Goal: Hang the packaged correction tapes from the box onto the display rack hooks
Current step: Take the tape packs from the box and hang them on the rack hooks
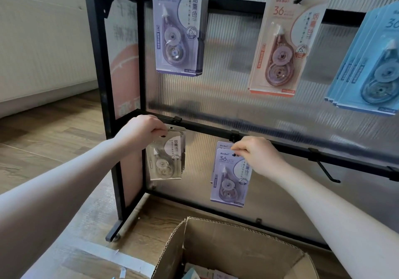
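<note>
Head view shows me the top rail stocked with purple packs [179, 25], pink packs [282, 47] and blue packs [369, 62], while my left hand [140, 130] pinches grey packs [166, 156] and my right hand [257, 153] pinches a purple pack [231, 177] at the lower rail [207, 128], one hook [328, 170] at right bare and more packs in the near box [226, 250].

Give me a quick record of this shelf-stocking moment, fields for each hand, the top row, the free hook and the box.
left hand: pinches grey packs at lower bar
right hand: pinches purple packs at lower bar
top row: purple pack, pink pack, blue packs hanging
free hook: lower bar, right
box: open, on floor
</note>
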A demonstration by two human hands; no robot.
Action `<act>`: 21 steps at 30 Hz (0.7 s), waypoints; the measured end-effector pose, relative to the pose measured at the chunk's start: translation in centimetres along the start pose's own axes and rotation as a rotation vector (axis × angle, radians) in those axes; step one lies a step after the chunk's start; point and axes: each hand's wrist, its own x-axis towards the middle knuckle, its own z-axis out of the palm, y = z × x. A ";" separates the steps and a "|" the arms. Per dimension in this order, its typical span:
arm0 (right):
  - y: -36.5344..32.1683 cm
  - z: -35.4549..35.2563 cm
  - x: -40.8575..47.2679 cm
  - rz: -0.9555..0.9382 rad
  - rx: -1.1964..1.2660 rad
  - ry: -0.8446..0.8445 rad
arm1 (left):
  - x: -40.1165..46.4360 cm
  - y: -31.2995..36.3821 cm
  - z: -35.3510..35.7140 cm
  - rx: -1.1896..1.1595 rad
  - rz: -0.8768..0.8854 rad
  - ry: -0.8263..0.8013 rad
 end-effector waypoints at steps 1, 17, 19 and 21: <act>0.1 0.1 0.1 0.001 -0.006 -0.004 | 0.1 -0.2 0.0 0.003 0.006 -0.014; 1.2 1.3 1.0 0.030 -0.067 0.122 | 0.7 -1.8 1.7 0.029 0.228 0.102; 1.3 1.2 0.9 0.031 -0.074 0.158 | 0.8 -2.0 1.8 0.043 0.241 0.130; 1.6 1.4 0.7 0.036 -0.092 0.185 | 0.6 -1.9 1.9 0.053 0.222 0.151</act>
